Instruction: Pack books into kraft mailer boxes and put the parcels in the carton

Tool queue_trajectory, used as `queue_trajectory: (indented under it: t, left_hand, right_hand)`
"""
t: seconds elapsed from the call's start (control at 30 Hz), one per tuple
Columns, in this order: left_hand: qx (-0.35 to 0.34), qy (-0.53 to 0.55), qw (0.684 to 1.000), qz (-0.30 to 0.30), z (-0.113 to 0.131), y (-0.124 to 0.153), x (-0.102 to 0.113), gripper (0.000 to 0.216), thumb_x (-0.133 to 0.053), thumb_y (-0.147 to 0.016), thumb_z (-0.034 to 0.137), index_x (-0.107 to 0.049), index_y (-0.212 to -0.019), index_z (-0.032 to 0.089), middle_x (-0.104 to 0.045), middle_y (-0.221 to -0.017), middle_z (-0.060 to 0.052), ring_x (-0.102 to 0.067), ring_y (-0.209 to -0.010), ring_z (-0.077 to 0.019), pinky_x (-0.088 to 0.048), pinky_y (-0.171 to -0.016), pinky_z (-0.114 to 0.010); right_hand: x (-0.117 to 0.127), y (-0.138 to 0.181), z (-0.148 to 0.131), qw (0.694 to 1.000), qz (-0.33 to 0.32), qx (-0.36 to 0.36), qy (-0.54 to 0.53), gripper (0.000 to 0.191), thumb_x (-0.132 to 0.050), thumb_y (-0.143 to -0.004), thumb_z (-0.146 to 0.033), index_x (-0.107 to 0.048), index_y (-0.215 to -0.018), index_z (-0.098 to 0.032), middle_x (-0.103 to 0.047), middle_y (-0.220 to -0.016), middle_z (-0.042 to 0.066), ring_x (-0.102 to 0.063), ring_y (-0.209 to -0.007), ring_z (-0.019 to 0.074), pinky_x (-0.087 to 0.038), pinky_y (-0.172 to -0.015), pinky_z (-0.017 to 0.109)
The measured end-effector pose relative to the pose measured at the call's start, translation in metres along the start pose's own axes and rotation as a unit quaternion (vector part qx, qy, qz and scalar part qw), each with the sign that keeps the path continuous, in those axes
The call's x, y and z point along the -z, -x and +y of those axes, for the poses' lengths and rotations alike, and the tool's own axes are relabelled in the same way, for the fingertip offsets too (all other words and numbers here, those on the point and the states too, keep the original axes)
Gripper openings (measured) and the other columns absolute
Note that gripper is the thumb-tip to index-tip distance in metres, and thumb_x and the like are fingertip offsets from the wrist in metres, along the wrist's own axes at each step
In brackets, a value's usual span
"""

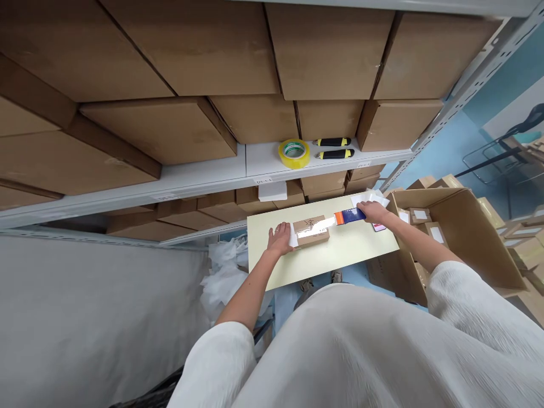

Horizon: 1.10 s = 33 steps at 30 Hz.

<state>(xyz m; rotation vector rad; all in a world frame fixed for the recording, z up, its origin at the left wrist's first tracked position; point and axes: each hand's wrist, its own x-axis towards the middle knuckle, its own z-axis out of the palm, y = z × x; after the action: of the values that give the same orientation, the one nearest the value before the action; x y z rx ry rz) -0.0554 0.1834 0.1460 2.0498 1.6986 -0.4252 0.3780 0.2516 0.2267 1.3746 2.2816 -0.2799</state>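
A: What worries us most here?

B: The strip point(315, 228), tape by its look. If our right hand point(372, 212) lets the dispenser point(351, 216) tilt or twist, we think the strip could go on crooked or creased.

A: And our left hand point(279, 239)?

B: It lies at the left end of the box point(315, 238), by the white paper point(293, 236). Whether its fingers pinch anything, we can't tell. Should it press too lightly, a pull from the right could drag the box along, or the paper could get caught under the strip.

A: The right one is surely closed?

B: Yes, wrapped round the dispenser's far end, with the phone point(379, 227) just beside it; a careless swing might knock that.

A: How does the box lie?

B: On the table point(340, 249), a little left of its middle. Its long axis runs left to right across us, roughly along the table's long edge, right end angled slightly away. The dispenser nearly continues that line, orange end facing the box.
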Motion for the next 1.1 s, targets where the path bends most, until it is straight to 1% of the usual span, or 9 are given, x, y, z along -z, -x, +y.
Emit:
queue_trajectory:
  t: [0.13, 0.23, 0.4, 0.53, 0.63, 0.8, 0.9, 1.0, 1.1]
  left_hand:
    - [0.01, -0.007, 1.0, -0.009, 0.003, 0.0, 0.001, 0.118, -0.087, -0.076, 0.042, -0.022, -0.173, 0.025, -0.021, -0.182, -0.021, -0.02, -0.169, -0.0401, -0.014, -0.136, -0.061]
    - [0.015, -0.007, 1.0, -0.011, 0.004, 0.002, 0.002, 0.118, -0.087, -0.077, 0.04, -0.02, -0.173, 0.023, -0.02, -0.182, -0.022, -0.019, -0.17, -0.0392, -0.013, -0.137, -0.061]
    - [0.016, -0.01, 1.0, -0.01, 0.007, 0.003, 0.003, 0.118, -0.086, -0.078, 0.038, -0.019, -0.173, 0.022, -0.023, -0.182, -0.022, -0.019, -0.17, -0.0382, -0.012, -0.137, -0.061]
    - [0.022, -0.014, 1.0, -0.016, 0.009, 0.002, 0.004, 0.118, -0.085, -0.078, 0.036, -0.019, -0.173, 0.022, -0.022, -0.182, -0.023, -0.018, -0.17, -0.0388, -0.012, -0.137, -0.061]
    - [0.024, -0.014, 1.0, -0.016, 0.009, 0.001, 0.004, 0.118, -0.085, -0.077, 0.035, -0.018, -0.173, 0.022, -0.021, -0.182, -0.023, -0.018, -0.17, -0.0394, -0.012, -0.137, -0.061]
    - [0.022, -0.022, 0.999, -0.012, 0.008, 0.002, 0.004, 0.119, -0.085, -0.076, 0.037, -0.018, -0.173, 0.024, -0.022, -0.182, -0.023, -0.019, -0.17, -0.0392, -0.013, -0.136, -0.062]
    - [0.023, -0.03, 0.999, -0.02, 0.009, 0.0, 0.004, 0.12, -0.085, -0.076, 0.037, -0.017, -0.174, 0.023, -0.021, -0.182, -0.023, -0.019, -0.17, -0.0394, -0.012, -0.136, -0.062]
    - [0.03, -0.041, 0.998, -0.032, 0.018, -0.004, 0.003, 0.125, -0.085, -0.075, 0.036, -0.012, -0.176, 0.019, -0.021, -0.181, -0.025, -0.016, -0.17, -0.0411, -0.008, -0.136, -0.065]
    - [0.029, -0.035, 0.999, -0.03, 0.032, -0.009, -0.002, 0.134, -0.087, -0.073, 0.045, -0.006, -0.177, 0.018, -0.014, -0.183, -0.027, -0.007, -0.171, -0.0449, -0.004, -0.135, -0.068]
  right_hand:
    - [-0.006, -0.006, 0.002, 1.0, -0.003, 0.007, -0.015, 0.048, -0.069, -0.089, -0.017, -0.058, -0.135, -0.018, -0.07, -0.127, 0.018, -0.067, -0.11, 0.0324, -0.047, -0.088, 0.038]
    - [-0.014, -0.011, 0.003, 1.0, -0.007, 0.009, -0.003, 0.045, -0.067, -0.091, -0.016, -0.058, -0.135, -0.017, -0.07, -0.126, 0.018, -0.068, -0.108, 0.0318, -0.047, -0.086, 0.037]
    - [-0.025, -0.021, 0.001, 1.0, -0.018, 0.018, 0.004, 0.044, -0.068, -0.094, -0.02, -0.057, -0.136, -0.017, -0.07, -0.129, 0.019, -0.068, -0.111, 0.0333, -0.048, -0.087, 0.038]
    - [-0.031, -0.028, 0.002, 0.999, -0.019, 0.026, 0.006, 0.052, -0.077, -0.09, -0.025, -0.057, -0.137, -0.018, -0.069, -0.132, 0.019, -0.068, -0.117, 0.0345, -0.049, -0.092, 0.039]
    - [-0.033, -0.031, 0.004, 0.999, -0.016, 0.03, 0.007, 0.057, -0.083, -0.087, -0.025, -0.057, -0.137, -0.018, -0.07, -0.132, 0.019, -0.068, -0.118, 0.0347, -0.049, -0.094, 0.039]
    - [-0.031, -0.031, 0.001, 0.999, -0.027, 0.032, 0.016, 0.057, -0.081, -0.088, -0.025, -0.057, -0.138, -0.018, -0.07, -0.133, 0.019, -0.068, -0.119, 0.0352, -0.051, -0.095, 0.041]
    - [-0.027, -0.031, -0.007, 0.999, -0.04, 0.023, 0.024, 0.057, -0.077, -0.089, -0.02, -0.056, -0.142, -0.017, -0.07, -0.134, 0.02, -0.069, -0.119, 0.0357, -0.052, -0.095, 0.042]
    - [-0.022, -0.035, -0.019, 0.999, -0.043, 0.008, 0.023, 0.056, -0.07, -0.09, -0.008, -0.056, -0.144, -0.015, -0.07, -0.135, 0.022, -0.071, -0.119, 0.0351, -0.052, -0.096, 0.042]
    - [-0.018, -0.039, -0.028, 0.999, -0.046, -0.005, 0.029, 0.061, -0.068, -0.086, -0.001, -0.056, -0.144, -0.015, -0.069, -0.135, 0.023, -0.071, -0.121, 0.0351, -0.052, -0.098, 0.041]
